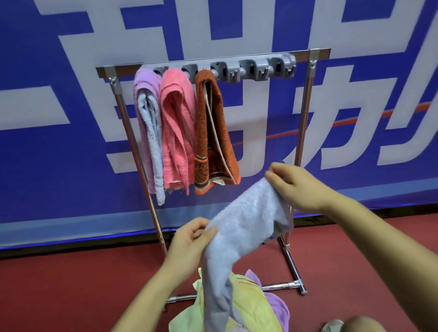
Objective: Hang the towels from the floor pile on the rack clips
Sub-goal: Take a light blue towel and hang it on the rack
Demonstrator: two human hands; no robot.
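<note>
**Pale blue towel held up between both hands in front of the rack**

Both hands hold one pale blue towel [247,224] in the air, in front of the lower part of the metal rack [305,110]. The left hand [190,243] grips the towel near its middle, thumb on the front of the cloth and fingers curled behind it. The right hand [295,187] is higher and to the right; its fingers are bent over the upper end of the towel and pinch it there. Between the two hands the cloth runs up at a slant, and below the left hand the rest of it hangs straight down, its lower end in front of the floor pile [255,319].

The pile lies on the red floor [65,298] at the foot of the rack, a heap of yellow and lilac towels just before the rack's bottom bar.

A grey strip of clips [254,68] runs along the rack's top bar. Three towels hang from its left part, side by side and touching: a lilac towel [150,129], a pink towel [176,127] and an orange-brown towel [213,129] with a patterned border. The clips to the right of them hold nothing.

Behind the rack stands a blue banner [27,169] with large white characters. A knee and a shoe [331,329] show at the bottom right edge.
</note>
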